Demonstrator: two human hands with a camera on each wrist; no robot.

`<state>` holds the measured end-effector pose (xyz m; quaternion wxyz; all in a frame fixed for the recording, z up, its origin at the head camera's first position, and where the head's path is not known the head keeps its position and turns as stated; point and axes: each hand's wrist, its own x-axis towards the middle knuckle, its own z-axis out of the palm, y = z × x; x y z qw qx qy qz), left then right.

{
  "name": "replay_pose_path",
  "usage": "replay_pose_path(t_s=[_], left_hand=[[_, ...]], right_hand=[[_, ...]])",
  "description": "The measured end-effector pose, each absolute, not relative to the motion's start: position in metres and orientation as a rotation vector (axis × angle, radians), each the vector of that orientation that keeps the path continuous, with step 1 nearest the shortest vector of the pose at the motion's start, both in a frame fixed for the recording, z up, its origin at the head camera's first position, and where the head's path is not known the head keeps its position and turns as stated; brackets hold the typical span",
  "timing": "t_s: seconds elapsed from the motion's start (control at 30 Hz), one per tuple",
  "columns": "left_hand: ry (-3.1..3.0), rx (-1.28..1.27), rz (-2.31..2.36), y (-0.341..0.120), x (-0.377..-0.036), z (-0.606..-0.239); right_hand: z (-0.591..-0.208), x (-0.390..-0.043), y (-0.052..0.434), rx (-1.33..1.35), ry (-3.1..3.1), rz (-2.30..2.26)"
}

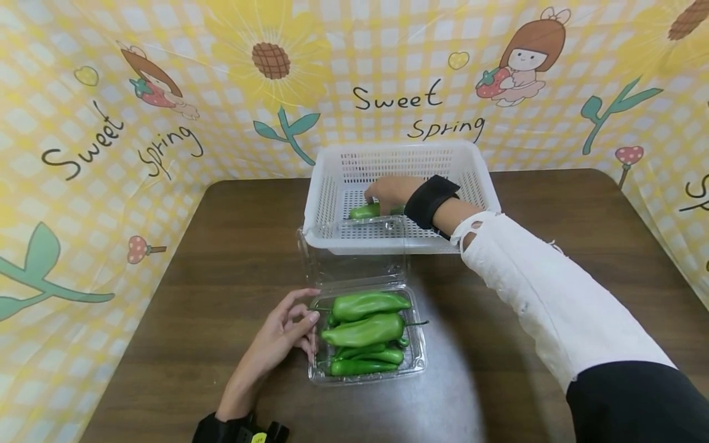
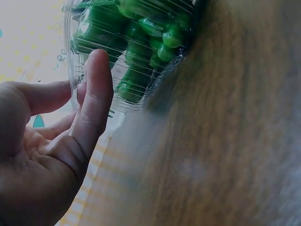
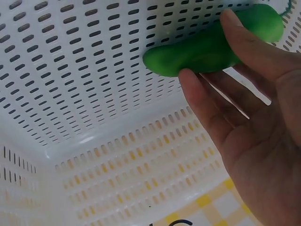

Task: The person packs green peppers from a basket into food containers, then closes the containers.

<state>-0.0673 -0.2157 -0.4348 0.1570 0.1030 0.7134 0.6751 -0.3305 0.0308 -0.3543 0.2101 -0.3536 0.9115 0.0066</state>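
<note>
My right hand (image 1: 388,192) reaches into a white slotted basket (image 1: 388,243) at the table's far middle. Its thumb and a finger lightly pinch a green pepper (image 1: 362,211) that lies on the basket floor. In the right wrist view the pepper (image 3: 197,54) sits between those fingers (image 3: 188,82), which are nearly straight. Nearer to me stands a clear plastic clamshell (image 1: 412,363), its lid (image 1: 354,264) up, with several green peppers (image 1: 365,329) inside. My left hand (image 1: 301,314) touches the clamshell's left side with relaxed fingertips (image 2: 96,70).
The brown table (image 1: 221,258) is walled on three sides by a yellow checked cloth backdrop (image 1: 111,154). The basket's perforated wall (image 3: 117,179) rises close to my right hand. Bare tabletop lies to the left and right of both containers.
</note>
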Motion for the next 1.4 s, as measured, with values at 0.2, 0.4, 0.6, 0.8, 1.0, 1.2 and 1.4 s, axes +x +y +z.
replay_pose_path(t_s=[0.2,0.4,0.6,0.8,1.0,1.2,1.4], left_hand=[[2.047,0.271,1.929,-0.214,-0.067,-0.434],[2.037,0.286,1.939,-0.215,-0.066,-0.434],[2.019,0.301,1.95,-0.214,-0.066,-0.434],[2.038,0.285,1.935,-0.215,-0.066,-0.433],[2.033,0.271,1.939,-0.214,-0.065,-0.432],[2.027,0.307,1.948,-0.214,-0.066,-0.431],[2.018,0.323,1.947,-0.215,-0.065,-0.431]], right_hand=[[-0.36,-0.328,0.034,-0.986,2.564,-0.018],[-0.367,-0.328,0.035,-0.996,2.608,-0.028],[-0.364,-0.326,0.038,-0.94,2.627,0.008],[-0.352,-0.321,0.042,-0.989,2.633,0.038],[-0.337,-0.317,0.05,-0.993,2.659,0.006],[-0.321,-0.312,0.062,-0.977,2.694,-0.033],[-0.303,-0.306,0.073,-1.028,2.743,-0.044]])
